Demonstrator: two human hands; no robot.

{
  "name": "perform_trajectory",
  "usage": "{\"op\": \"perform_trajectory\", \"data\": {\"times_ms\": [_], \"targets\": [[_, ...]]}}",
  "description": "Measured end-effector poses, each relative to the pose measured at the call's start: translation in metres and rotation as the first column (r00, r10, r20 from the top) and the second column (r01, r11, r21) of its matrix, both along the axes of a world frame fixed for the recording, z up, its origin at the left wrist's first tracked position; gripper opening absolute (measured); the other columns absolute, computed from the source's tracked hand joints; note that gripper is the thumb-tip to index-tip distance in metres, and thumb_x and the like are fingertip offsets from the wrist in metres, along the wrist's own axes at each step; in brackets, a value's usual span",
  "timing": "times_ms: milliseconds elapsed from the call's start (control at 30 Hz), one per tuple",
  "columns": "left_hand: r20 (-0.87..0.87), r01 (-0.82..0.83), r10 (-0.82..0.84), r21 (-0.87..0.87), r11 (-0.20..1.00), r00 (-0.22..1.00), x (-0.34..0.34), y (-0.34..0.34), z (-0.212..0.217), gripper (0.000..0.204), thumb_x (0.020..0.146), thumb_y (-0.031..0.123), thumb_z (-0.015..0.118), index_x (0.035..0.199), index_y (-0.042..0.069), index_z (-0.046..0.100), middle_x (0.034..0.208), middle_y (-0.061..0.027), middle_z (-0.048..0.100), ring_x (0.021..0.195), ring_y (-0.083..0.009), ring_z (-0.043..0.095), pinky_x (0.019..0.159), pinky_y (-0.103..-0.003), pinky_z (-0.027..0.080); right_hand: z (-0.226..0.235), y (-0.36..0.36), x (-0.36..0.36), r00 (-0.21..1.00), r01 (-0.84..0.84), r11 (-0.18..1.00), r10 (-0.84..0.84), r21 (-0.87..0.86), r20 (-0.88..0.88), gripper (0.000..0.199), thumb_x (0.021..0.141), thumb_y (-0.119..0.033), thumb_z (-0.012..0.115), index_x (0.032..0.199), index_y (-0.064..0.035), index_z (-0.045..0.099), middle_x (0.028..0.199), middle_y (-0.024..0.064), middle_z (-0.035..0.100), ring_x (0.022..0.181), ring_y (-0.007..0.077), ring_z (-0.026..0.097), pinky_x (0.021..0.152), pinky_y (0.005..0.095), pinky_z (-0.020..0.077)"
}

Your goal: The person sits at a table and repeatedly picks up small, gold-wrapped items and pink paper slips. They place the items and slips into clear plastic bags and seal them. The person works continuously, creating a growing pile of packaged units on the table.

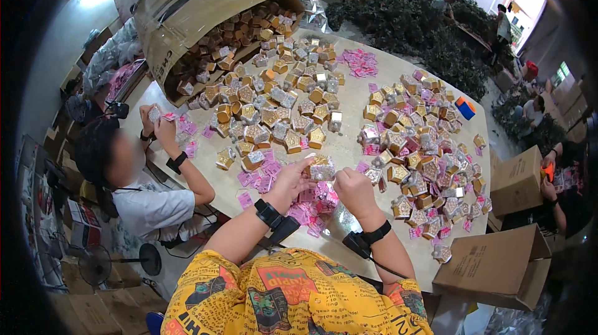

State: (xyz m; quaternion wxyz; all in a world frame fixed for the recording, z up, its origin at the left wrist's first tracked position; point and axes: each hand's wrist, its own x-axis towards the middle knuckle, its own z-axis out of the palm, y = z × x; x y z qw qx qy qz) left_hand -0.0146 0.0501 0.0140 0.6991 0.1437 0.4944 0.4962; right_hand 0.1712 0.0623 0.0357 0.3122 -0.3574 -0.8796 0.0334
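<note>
Pinched in the fingers of my left hand (293, 180) is a small gold pentagonal box (321, 168) with a clear, shiny wrap. Just right of it, my right hand (354, 190) is closed in a pinch close to the box. Whatever its fingers hold, if anything, is too small to make out. Under my hands lies a pile of pink printed tags (305, 212). Beyond them spreads a heap of similar gold boxes (293, 140). To the right is another heap of gold boxes (430, 172) mixed with pink tags.
A large carton (187, 17) lies on its side at the far left, spilling gold boxes onto the table (358, 108). At left, a person (143, 179) handles a box and tag. An orange-blue tape dispenser (465, 108) sits far right. An open carton (492, 263) stands near right.
</note>
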Motion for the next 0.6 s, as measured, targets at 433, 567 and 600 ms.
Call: {"op": "perform_trajectory", "data": {"times_ms": [433,567,600], "targets": [[-0.018,0.089,-0.088,0.022,0.996,0.996,0.002,-0.002,-0.007,0.032,0.089,0.028,0.057,0.108,0.002,0.058,0.092,-0.0089,0.066,0.078,-0.017,0.065,0.065,-0.027,0.053,-0.006,0.009,0.026,0.842,-0.378,0.426,-0.211,-0.822,-0.497,0.009,0.079,-0.008,0.067,0.079,0.0007,0.067,0.059,0.0023,0.061,0.047,0.0063,0.054,0.043,0.0213,0.0417],[-0.051,0.098,-0.099,-0.021,0.995,0.994,0.011,-0.001,-0.014,0.033,0.088,0.029,0.059,0.105,0.002,0.059,0.087,-0.0086,0.067,0.073,-0.0173,0.066,0.061,-0.029,0.054,-0.019,0.01,0.029,0.807,-0.424,0.363,-0.264,-0.83,-0.528,0.011,0.08,-0.009,0.068,0.075,-0.0003,0.063,0.06,0.0028,0.06,0.048,0.0068,0.055,0.042,0.0201,0.0407],[-0.083,0.089,-0.093,-0.04,0.995,0.992,0.01,-0.004,-0.011,0.033,0.087,0.03,0.059,0.105,0.002,0.06,0.086,-0.0086,0.067,0.073,-0.0173,0.066,0.06,-0.029,0.054,-0.025,0.009,0.027,0.793,-0.453,0.325,-0.279,-0.831,-0.541,0.011,0.08,-0.009,0.068,0.075,-0.0003,0.063,0.06,0.0028,0.06,0.048,0.0069,0.055,0.042,0.02,0.0408]]}}
